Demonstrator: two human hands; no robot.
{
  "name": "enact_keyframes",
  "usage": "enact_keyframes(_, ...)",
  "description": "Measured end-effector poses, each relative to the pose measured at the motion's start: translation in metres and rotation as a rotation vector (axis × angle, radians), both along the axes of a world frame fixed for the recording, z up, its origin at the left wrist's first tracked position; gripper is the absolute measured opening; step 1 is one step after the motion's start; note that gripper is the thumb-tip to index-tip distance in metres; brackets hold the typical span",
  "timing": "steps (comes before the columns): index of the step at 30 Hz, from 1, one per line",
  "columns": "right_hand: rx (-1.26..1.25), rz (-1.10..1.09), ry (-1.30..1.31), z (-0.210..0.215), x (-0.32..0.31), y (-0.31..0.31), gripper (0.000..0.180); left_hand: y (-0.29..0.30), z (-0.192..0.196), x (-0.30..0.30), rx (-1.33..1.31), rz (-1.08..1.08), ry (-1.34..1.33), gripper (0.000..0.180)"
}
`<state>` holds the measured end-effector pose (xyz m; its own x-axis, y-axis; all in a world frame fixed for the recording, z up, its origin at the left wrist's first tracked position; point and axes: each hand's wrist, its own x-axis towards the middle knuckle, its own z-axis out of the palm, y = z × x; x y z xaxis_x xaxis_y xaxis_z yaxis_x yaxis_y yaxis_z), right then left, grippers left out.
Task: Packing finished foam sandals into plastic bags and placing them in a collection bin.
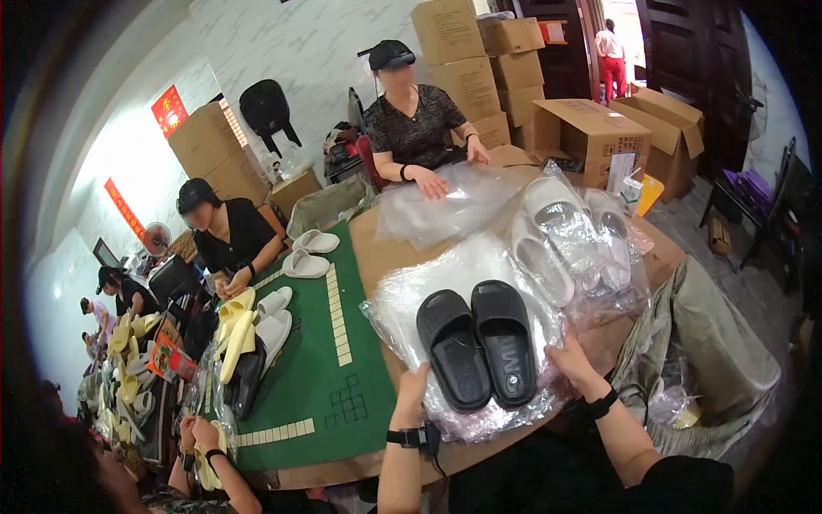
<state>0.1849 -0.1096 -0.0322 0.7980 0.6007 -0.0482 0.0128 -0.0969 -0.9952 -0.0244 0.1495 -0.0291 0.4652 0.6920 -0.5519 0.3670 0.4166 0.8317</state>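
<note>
A pair of black slide sandals lies side by side, toes away from me, on a pile of clear plastic bags. The right sandal has pale lettering and a small round mark on its footbed. To their left, my left hand is closed on the near-left edge of the plastic. My right hand pinches the plastic at the right side, close to the right sandal. Both hands are apart from the sandals. Several white sandals in clear plastic lie just beyond, to the right.
Left of the bags is a green tabletop with rows of small cream tiles, white sandals and yellow sandals. A co-worker across the table handles clear plastic. Cardboard boxes stand behind; a grey-green sack is at right.
</note>
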Motion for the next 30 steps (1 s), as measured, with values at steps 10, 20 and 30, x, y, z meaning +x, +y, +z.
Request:
enact_keyframes(10,0.035,0.002,0.147,-0.009,0.006,-0.007,0.071,-0.026,0.007,0.015,0.313,0.044,-0.226,0.04)
enact_keyframes(20,0.035,0.014,0.089,-0.006,0.002,-0.002,0.074,-0.022,0.023,0.005,-0.119,0.065,-0.453,0.038)
enact_keyframes(30,-0.071,0.229,0.136,-0.007,-0.018,0.011,0.065,-0.028,0.028,-0.045,0.417,0.173,-0.351,0.03)
